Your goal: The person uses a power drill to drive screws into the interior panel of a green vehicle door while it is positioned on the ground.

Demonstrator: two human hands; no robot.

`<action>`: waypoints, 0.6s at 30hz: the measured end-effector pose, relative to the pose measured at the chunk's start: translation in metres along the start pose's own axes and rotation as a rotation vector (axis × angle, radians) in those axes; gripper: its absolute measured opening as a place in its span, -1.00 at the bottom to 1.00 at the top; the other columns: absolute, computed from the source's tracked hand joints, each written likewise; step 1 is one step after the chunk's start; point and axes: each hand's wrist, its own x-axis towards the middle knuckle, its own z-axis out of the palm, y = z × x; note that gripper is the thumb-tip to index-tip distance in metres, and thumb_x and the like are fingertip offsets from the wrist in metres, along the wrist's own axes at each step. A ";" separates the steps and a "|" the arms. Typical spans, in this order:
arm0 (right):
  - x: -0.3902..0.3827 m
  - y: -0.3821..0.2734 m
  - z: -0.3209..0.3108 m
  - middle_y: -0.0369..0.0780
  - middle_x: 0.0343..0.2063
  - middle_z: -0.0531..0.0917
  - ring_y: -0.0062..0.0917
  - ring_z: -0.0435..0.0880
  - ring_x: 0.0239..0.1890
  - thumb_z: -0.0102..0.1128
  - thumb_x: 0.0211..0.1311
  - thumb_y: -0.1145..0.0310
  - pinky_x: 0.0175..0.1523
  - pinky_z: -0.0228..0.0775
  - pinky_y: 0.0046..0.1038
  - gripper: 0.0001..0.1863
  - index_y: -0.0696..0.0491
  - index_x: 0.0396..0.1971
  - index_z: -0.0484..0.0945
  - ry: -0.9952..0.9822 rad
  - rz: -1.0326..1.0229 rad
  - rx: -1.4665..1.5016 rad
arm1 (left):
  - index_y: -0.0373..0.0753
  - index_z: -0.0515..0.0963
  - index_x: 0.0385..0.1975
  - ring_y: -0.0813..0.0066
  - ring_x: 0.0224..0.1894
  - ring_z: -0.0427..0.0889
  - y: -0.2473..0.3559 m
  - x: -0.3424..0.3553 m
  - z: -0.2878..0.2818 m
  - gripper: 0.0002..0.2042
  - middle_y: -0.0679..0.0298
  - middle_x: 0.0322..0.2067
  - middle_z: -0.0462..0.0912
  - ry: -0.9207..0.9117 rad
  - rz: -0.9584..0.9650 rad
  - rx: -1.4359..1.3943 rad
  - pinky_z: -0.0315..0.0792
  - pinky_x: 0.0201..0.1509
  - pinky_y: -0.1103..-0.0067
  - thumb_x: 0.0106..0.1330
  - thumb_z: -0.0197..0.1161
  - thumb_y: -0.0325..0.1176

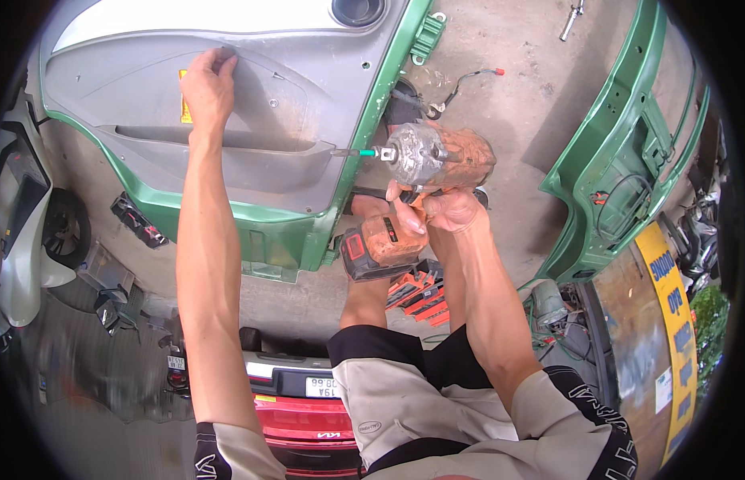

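My right hand (448, 212) is wrapped round the handle of a worn orange cordless impact wrench (460, 156). Its scuffed metal nose points left, carrying a thin bit (360, 152) with a green band. The bit's tip lies over the right end of the pocket in a grey door panel (292, 104). Farther left, my left hand (208, 88) rests against this panel with thumb and fingers pinched together. Something small and dark shows at the fingertips, too little to name. Green painted metal (288, 228) borders the panel.
A second green door (580, 192) stands at the right. A wire with a red connector (499, 72) and a metal socket tool (572, 20) lie on the concrete floor. Orange-and-black cases (420, 296) sit by my legs. Behind are a red car (308, 416) and a motorbike (28, 216).
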 end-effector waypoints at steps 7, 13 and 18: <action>-0.006 -0.036 -0.002 -0.13 -0.14 0.71 -0.50 0.59 -0.52 0.59 0.07 0.24 -0.49 0.43 -0.50 -0.37 0.19 0.11 0.55 0.092 0.020 -0.028 | -0.28 0.69 -0.17 0.28 -0.23 0.76 0.019 0.015 -0.007 -0.76 0.13 -0.27 0.79 -0.068 -0.170 -0.147 0.57 -0.09 0.42 0.26 0.45 -0.29; 0.014 -0.030 0.006 -0.13 -0.23 0.71 -0.54 0.59 -0.51 0.58 0.09 0.23 -0.52 0.39 -0.51 -0.42 0.23 0.04 0.59 0.102 -0.016 -0.005 | -0.43 0.63 -0.30 0.06 -0.25 0.68 0.001 0.025 -0.018 -0.74 0.00 -0.26 0.74 -0.064 -0.064 0.034 0.51 -0.12 0.32 0.21 0.47 -0.34; 0.019 -0.025 -0.003 -0.15 -0.46 0.66 -0.54 0.59 -0.52 0.57 0.10 0.20 -0.51 0.42 -0.51 -0.42 0.26 0.01 0.59 0.061 0.063 0.001 | -0.39 0.64 -0.25 0.31 -0.37 0.66 0.009 0.022 -0.031 -0.82 0.09 -0.42 0.70 -0.107 0.064 0.169 0.50 -0.21 0.38 0.28 0.40 -0.40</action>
